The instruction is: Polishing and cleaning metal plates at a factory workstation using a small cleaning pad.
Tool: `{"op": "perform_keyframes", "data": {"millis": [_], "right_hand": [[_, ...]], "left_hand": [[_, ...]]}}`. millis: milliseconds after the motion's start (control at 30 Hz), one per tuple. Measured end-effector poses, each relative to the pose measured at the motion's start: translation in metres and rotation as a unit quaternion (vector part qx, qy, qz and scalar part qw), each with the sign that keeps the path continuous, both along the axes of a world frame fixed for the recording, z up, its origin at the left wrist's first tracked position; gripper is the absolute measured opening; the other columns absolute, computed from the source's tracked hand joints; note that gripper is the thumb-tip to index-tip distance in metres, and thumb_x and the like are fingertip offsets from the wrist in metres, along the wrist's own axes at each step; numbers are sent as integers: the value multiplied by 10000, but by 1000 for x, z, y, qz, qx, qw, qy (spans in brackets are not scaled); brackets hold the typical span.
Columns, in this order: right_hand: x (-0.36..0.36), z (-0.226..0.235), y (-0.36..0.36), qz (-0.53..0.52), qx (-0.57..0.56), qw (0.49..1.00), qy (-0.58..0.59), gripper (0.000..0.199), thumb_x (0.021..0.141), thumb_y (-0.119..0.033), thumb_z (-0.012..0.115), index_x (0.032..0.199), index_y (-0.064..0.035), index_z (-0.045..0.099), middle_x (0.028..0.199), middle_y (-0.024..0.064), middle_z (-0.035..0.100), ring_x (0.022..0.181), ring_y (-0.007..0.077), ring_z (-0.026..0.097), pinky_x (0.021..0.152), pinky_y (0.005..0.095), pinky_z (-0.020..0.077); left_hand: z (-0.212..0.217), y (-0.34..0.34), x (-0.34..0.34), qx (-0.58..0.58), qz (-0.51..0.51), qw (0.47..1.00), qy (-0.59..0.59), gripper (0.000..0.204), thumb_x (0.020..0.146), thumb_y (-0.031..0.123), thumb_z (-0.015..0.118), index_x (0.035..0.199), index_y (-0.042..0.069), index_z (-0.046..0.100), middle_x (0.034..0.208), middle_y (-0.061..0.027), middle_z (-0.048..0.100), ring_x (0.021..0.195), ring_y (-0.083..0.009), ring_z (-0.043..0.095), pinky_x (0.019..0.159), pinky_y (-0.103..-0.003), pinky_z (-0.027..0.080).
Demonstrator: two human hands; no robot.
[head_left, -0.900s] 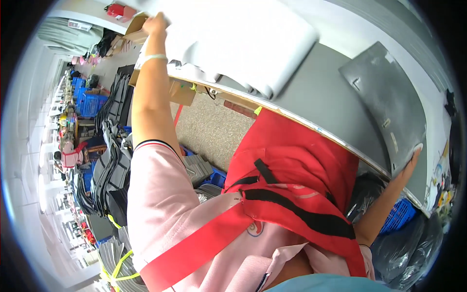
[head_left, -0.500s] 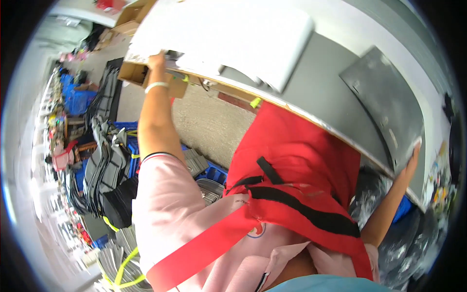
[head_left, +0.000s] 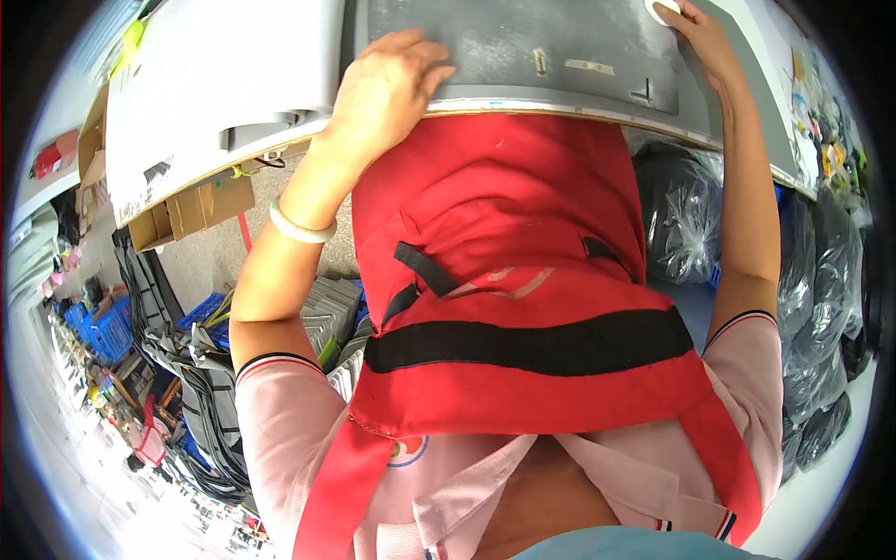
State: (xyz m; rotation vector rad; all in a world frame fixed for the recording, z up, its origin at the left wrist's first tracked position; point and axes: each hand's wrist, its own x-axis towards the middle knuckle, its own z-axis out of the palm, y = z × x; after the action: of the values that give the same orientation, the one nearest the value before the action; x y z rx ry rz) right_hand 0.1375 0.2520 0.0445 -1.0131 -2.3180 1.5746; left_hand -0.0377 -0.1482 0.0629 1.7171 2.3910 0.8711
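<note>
A dark grey flat panel (head_left: pixel 569 47) with pale smudges and small slots lies on the worktable in front of me. My left hand (head_left: pixel 387 84) is over the panel's left front corner. Its fingers are loosely bent and apart, with nothing visible in them. At the panel's far right, my right hand (head_left: pixel 700 33) pinches a small white rounded piece (head_left: pixel 663 11); its exact kind is unclear. White sheets (head_left: pixel 224 65) lie on the table to the left of the panel.
The worktable's front edge (head_left: pixel 504 105) runs close to my red apron (head_left: pixel 504 205). Cardboard boxes (head_left: pixel 213 207) sit below it at left. Stacked grey pieces (head_left: pixel 322 317) stand by my left elbow. Bags in clear plastic (head_left: pixel 681 210) are at right.
My left hand has left the white sheets at far left and moved right to the dark panel. The panel now lies straight ahead, and my right hand is at its far side.
</note>
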Motion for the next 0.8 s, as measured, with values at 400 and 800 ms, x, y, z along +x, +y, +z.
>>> {"op": "perform_keyframes", "data": {"millis": [400, 800], "right_hand": [[16, -8, 32, 5, -1, 1000, 3, 213, 920, -274, 735, 901, -87, 634, 767, -35, 507, 681, 82, 434, 606, 289, 352], [14, 10, 12, 26, 65, 997, -34, 227, 912, -248, 723, 784, -93, 618, 688, -50, 470, 619, 71, 399, 569, 273, 318]], "left_hand": [[-13, 0, 20, -43, 6, 999, -7, 248, 822, 166, 779, 1030, 34, 746, 1014, -107, 691, 998, -320, 644, 870, -402, 529], [-19, -5, 23, -29, 19, 999, 7, 171, 834, 150, 758, 985, 70, 748, 984, -70, 691, 955, -294, 653, 821, -397, 543]]}}
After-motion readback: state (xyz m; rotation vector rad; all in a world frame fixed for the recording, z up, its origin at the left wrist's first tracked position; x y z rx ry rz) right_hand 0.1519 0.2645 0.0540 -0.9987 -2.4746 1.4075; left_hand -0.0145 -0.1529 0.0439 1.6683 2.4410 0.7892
